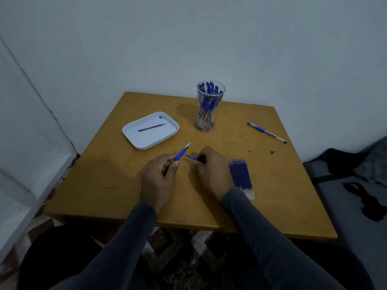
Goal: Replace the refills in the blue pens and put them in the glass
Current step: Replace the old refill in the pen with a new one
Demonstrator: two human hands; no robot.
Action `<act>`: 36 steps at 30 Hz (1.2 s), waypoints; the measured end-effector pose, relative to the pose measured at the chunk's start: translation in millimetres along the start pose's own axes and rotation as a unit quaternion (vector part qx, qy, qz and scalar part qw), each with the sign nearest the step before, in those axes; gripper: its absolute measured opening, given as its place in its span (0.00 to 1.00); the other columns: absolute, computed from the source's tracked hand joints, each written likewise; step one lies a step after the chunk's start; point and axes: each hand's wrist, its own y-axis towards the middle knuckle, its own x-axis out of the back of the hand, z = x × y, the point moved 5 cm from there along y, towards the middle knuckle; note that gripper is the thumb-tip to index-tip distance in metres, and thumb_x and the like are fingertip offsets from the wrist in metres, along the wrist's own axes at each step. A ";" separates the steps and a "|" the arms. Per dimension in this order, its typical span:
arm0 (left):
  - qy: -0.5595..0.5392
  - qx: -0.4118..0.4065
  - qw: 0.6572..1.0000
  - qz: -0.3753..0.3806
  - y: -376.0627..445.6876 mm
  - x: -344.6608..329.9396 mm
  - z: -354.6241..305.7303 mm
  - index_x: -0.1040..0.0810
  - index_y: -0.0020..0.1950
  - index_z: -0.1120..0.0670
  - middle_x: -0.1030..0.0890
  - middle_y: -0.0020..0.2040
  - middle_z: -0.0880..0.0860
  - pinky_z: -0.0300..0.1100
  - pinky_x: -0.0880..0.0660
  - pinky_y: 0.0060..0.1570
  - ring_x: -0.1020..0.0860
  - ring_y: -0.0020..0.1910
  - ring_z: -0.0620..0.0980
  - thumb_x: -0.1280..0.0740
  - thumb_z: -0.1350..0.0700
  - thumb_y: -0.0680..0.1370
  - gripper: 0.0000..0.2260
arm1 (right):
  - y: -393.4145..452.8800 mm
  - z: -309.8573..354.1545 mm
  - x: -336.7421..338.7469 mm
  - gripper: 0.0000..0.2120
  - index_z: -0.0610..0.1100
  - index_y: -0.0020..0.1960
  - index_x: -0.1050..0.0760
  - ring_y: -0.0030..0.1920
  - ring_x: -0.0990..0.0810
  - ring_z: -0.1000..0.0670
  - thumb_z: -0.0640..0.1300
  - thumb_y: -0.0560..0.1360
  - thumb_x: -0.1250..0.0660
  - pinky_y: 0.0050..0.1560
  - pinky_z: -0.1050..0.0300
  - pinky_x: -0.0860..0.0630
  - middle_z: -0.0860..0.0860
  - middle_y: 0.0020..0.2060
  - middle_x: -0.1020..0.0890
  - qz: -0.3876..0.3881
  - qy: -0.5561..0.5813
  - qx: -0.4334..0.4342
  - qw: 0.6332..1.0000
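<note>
**Pen apart in both hands over the wooden table**

Two dark sleeves reach forward over the near edge of the wooden table [104, 185]. The left hand [157, 181] is curled closed around the pen front section [181, 153], its blue grip and metal tip sticking out past the fingers; its long axis runs up and to the right, tip pointing away toward the tray. The right hand [211, 172] is closed around a blue pen part [193, 158], of which only a short length shows, pointing left toward the other hand; the two pieces are near each other but apart.

Just right of the right hand lies a row of refills [240, 176], side by side, tips pointing away from the person.

Farther off, a white tray [150, 141] holds one dark refill [151, 127] lying nearly crosswise. Right of it stands the glass [209, 107], full of blue pens upright. Well to the right, a single blue pen [266, 132] lies flat, slanting down to the right.
</note>
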 end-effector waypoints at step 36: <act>0.047 -0.084 0.990 0.102 -4.2 -8.0 -11.6 0.15 0.59 0.52 0.23 0.38 0.41 0.29 0.31 0.36 0.24 0.37 0.45 0.30 0.59 0.79 0.09 | -20.4 -14.0 13.4 0.12 0.41 0.64 0.22 0.41 0.12 0.41 0.36 0.81 0.34 0.40 0.47 0.14 0.42 0.41 0.13 0.040 0.397 -0.082 0.913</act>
